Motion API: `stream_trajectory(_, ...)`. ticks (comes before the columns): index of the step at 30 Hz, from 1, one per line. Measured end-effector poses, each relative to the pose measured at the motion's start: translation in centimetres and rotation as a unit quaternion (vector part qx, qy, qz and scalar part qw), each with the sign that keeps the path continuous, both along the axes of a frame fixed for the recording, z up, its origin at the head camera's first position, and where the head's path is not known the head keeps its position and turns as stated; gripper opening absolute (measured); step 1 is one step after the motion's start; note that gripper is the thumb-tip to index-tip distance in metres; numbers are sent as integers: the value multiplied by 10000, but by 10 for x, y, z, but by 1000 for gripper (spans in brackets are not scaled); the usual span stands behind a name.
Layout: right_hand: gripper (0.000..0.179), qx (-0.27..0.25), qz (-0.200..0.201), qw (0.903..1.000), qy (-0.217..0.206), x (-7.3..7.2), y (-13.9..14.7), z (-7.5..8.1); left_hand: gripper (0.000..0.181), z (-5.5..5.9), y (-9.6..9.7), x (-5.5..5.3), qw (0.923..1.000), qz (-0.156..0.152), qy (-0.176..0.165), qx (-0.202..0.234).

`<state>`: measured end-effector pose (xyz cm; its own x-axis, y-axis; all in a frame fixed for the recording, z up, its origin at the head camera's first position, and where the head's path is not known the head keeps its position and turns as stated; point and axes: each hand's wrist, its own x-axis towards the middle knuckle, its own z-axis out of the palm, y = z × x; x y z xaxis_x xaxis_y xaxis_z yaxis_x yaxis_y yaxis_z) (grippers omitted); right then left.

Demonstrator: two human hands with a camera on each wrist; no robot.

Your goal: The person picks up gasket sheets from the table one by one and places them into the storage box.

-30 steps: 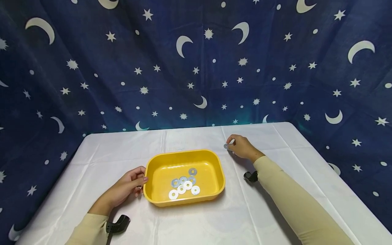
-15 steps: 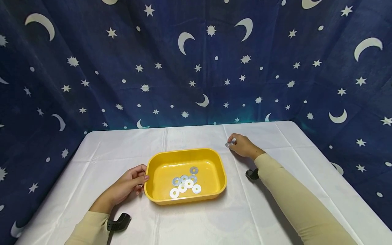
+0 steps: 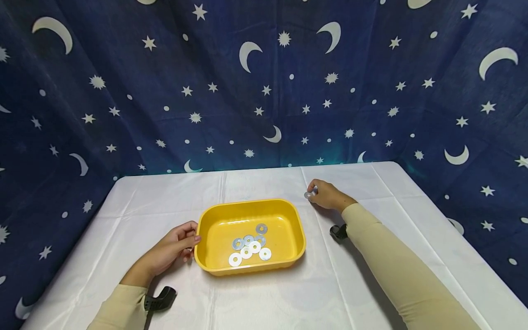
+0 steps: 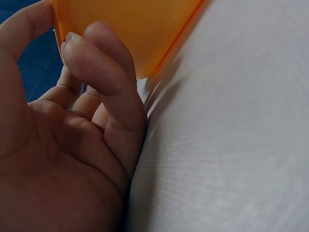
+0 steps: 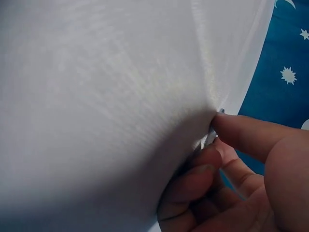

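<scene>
A yellow plastic tray point(image 3: 218, 240) stands on the table with several flat metal washers point(image 3: 251, 248) lying in it, some overlapping. My left hand point(image 3: 171, 247) holds the tray's left side, thumb on the rim and fingers outside below it. In the left wrist view, the tray wall point(image 4: 135, 29) shows orange beyond the curled fingers. Past the tray's far right corner, my right hand point(image 3: 327, 196) pinches a washer point(image 5: 211, 137) between thumb and fingers, low over the tablecloth. The fingers cover part of this washer.
A white cloth point(image 3: 264, 298) with fold creases covers the table. Behind its far edge hangs a dark blue curtain point(image 3: 222, 59) with moons and stars. A black wrist camera point(image 3: 161, 299) sits by the left wrist, and another black camera point(image 3: 339, 233) by the right.
The head view has shifted slightly. At the right fingertips, the washer sits a little closer in than a second ago. The left hand and tray keep their places.
</scene>
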<state>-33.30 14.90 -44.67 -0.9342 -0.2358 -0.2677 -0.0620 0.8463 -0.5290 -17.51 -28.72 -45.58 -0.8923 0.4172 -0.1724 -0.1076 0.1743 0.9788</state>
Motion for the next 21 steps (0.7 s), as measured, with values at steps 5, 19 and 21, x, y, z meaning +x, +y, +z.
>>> stream_trajectory(5,24,106,-29,9999,-120,1,-1,4,26,0,0,0,10000,-6,-14,57)
stream_trajectory(19,17,-243,94,9994,238,11,2,6,28,0,1,1,10000,30,-12,15)
stream_trajectory(21,15,-243,119,9993,240,13,2,7,28,0,0,1,10000,41,-8,10)
